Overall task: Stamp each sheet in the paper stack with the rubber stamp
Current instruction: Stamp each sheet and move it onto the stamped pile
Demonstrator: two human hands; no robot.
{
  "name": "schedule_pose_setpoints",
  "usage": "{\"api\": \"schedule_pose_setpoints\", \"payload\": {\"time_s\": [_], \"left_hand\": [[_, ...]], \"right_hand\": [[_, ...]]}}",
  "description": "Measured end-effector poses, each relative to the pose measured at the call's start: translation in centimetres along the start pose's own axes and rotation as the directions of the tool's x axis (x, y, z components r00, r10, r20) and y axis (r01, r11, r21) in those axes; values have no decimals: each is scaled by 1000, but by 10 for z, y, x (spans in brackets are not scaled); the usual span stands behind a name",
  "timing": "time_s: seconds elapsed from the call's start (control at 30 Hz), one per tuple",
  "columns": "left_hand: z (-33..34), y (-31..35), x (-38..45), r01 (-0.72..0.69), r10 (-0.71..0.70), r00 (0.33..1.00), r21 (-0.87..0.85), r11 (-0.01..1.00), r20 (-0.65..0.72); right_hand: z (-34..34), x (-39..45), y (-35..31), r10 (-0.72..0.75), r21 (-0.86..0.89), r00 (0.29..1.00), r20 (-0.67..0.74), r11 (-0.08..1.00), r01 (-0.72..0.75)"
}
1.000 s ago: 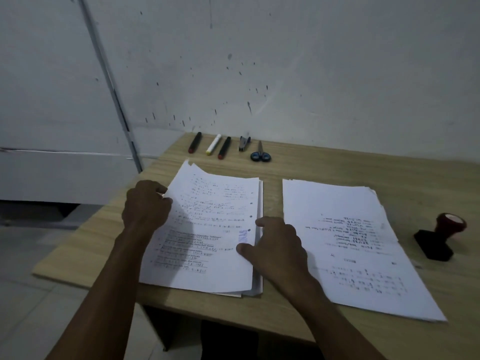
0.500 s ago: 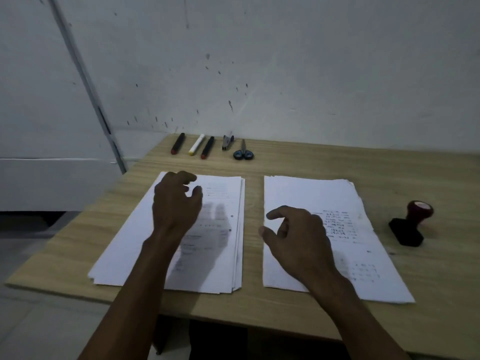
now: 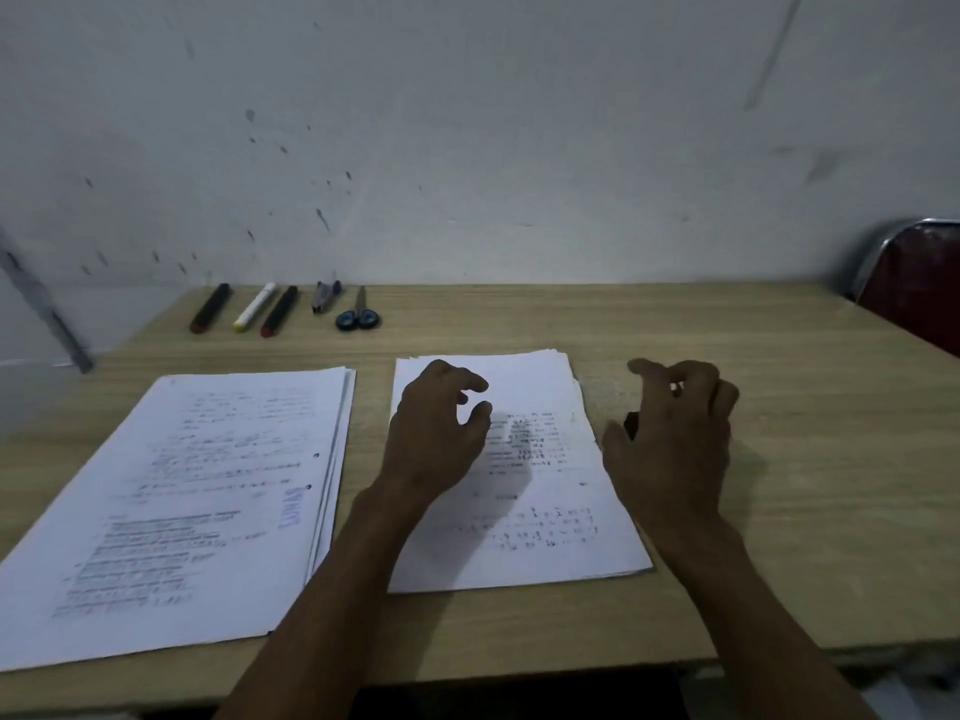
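— Stamp (image 3: 630, 424)? Hardly seen. Sat just right of the right-hand paper stack (image 3: 545, 537) on the counter (image 3: 805, 511), almost wholly hidden by the right grip (image 3: 670, 433). Showed only as a dark sliver between thumb and curled fingers.

— Clenched on it, or merely cupped over it?

— Could not tell. Curled around that spot, yes, but hid the contact. Saw the left grip (image 3: 436, 433) over the upper half of the same stack, fingers loosely bent, grasping nothing.

— Advice for the step, then?

— Judged it the pick-up before the next imprint. Ought to have taken the handle upright, between thumb and two fingers, and lifted straight, keeping the inked face off the counter. Ought to have flattened the left grip on the top sheet, near the target spot but well apart from the landing point, to prevent sliding. Then pressed down squarely, once, without rocking, to avoid a smear or a doubled edge.

— Target spot?

— Copied from the finished pile (image 3: 208, 511) at left: near the right edge, below the middle.

— Anything legible?

— Read one blue imprint (image 3: 291, 506) there, turned sideways, as "LUNAS", though not with full certainty. Found the printed lines on both top sheets too blurred to read. Spotted no brand on the three markers (image 3: 254, 306) or the blue-handled scissors (image 3: 357, 317) lined up along the far edge.
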State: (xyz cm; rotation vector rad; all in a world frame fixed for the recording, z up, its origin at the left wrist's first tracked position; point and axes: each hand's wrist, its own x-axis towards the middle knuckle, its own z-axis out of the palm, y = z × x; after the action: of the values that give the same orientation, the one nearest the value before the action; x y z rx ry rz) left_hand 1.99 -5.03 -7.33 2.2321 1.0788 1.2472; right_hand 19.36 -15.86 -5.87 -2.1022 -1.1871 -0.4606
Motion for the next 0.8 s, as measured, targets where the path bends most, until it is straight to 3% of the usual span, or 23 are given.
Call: {"api": "schedule_pose_setpoints", "payload": {"time_s": [0.17,0.33,0.63,0.8], "left_hand": [[20,5,4,-10,11,999,-9,1000,47],[25,0,6,-2,1,999,12,1000,49],[18,-5,11,20,-22,998,22,1000,57],[18,-5,9,50,-50,996,4,999,80]], "right_hand": [[-3,20,24,142,-76,974,174,989,-130],[-4,29,32,180,-76,938,296,983,-164],[-3,33,30,164,-13,944,288,986,-168],[-9,29,21,70,194,967,244,974,-120]]}}
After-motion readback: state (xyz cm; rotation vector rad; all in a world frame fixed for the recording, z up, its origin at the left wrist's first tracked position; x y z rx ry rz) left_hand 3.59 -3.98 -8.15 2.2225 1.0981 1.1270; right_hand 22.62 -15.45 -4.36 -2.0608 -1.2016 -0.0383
